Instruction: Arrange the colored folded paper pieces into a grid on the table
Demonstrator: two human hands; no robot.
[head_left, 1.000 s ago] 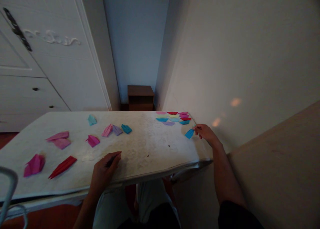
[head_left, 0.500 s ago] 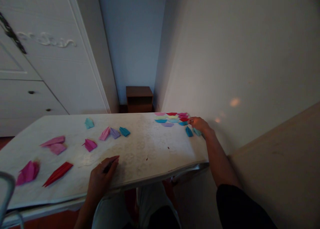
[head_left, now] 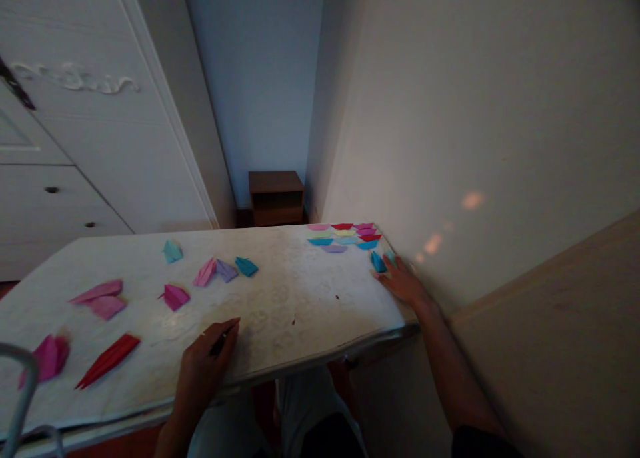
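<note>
Far L, a grey bent bar point(head_left: 31, 378) pokes in, in front of the desk point(head_left: 300, 285). Nr it is a crumply hot pink paper point(head_left: 50, 359). Behind the desk is a big white cupboard point(head_left: 125, 158). Next, 2 pink papers point(head_left: 105, 289) touch each other, w/ a long red paper point(head_left: 109, 360) nearer the front edge. Then a lt aqua paper point(head_left: 173, 252) at the bk & a small pink paper point(head_left: 175, 298) below it. Pale pink paper point(head_left: 205, 273) & purple paper point(head_left: 227, 271) touch, w/ a blue folded paper point(head_left: 246, 267) just beside.

L hand point(head_left: 213, 355) is by the front edge, fingers bent, thumb close to them, so narrow; can't tell if it holds anything.

Bk in the mid: a brown box shelf point(head_left: 275, 181). 2 dark specks point(head_left: 293, 322) lie on the desk.

At the R bk corner, flat colored papers point(head_left: 345, 233) sit in rows. Just in front is a darker blue paper point(head_left: 377, 262), then an aqua corner paper point(head_left: 391, 255), partly hidden by R hand point(head_left: 403, 285). That hand is wide, palm down, fingers apart, at these 2 pcs; exact touch is hard to see. Far R: pale wall point(head_left: 450, 111).
</note>
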